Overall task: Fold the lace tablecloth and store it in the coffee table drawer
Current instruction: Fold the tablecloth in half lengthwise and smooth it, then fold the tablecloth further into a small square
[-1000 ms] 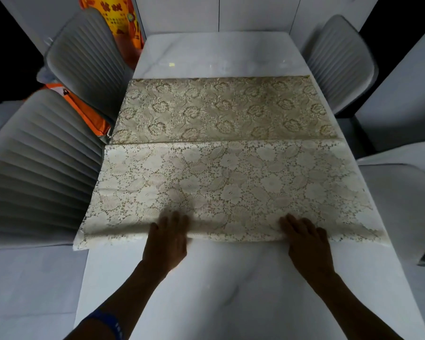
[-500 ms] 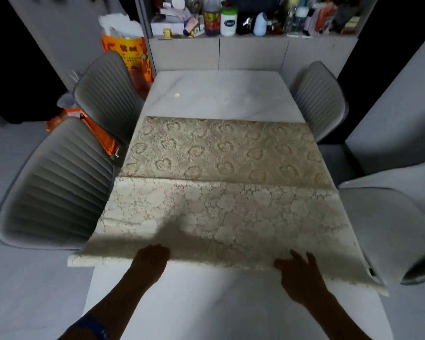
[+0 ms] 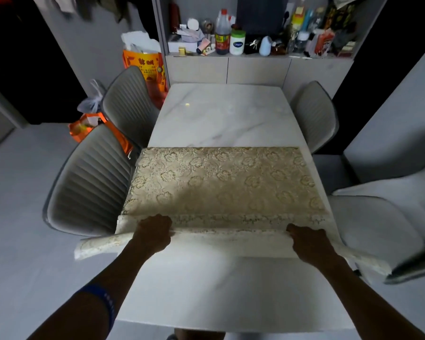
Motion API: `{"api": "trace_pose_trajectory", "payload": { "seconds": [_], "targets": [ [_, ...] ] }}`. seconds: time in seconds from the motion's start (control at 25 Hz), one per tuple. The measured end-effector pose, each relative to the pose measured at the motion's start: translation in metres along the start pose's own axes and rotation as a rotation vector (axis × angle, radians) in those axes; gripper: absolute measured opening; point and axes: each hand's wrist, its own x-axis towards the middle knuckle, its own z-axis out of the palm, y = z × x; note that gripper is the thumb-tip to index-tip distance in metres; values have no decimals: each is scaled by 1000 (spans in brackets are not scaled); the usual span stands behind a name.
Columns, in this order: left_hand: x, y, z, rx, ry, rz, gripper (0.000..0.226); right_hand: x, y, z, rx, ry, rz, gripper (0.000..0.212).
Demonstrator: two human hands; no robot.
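Two hands, left hand (image 3: 153,233) and right hand (image 3: 308,242), fingers gripping lace tablecloth (image 3: 221,182) on marble table (image 3: 221,114), four grey chairs (image 3: 88,182) flanking

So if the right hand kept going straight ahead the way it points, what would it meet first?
The right hand grips the tablecloth edge and points across the table. It would likely slide over the gold lace first, then bare marble; nothing else seems to stand in that line.
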Motion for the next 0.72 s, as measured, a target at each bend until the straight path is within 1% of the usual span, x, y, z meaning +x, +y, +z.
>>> {"api": "trace_pose_trajectory", "payload": {
  "seconds": [0.08, 0.2, 0.28, 0.36, 0.52, 0.6, 0.72],
  "targets": [
    [24, -8, -18, 26, 51, 2, 25, 19, -2, -21, 12, 101, 32, 47],
    [67, -15, -41, 64, 121, -4, 28, 50, -6, -46, -8, 275, 61, 49],
    [97, -16, -51, 149, 138, 2, 30, 78, -7, -61, -41, 318, 60, 46],
    [133, -15, -58, 175, 119, -11, 29, 116, -6, -71, -42, 287, 66, 42],
    [214, -13, -56, 65, 37, -89, 29, 211, 1, -66, -80, 253, 52, 38],
    [253, -12, -41, 29, 14, -138, 29, 264, 5, -55, -64, 184, 9, 39],
    [313, -8, -15, 50, 22, -169, 28, 334, 17, -27, -74, 43, -37, 44]
  ]
}}
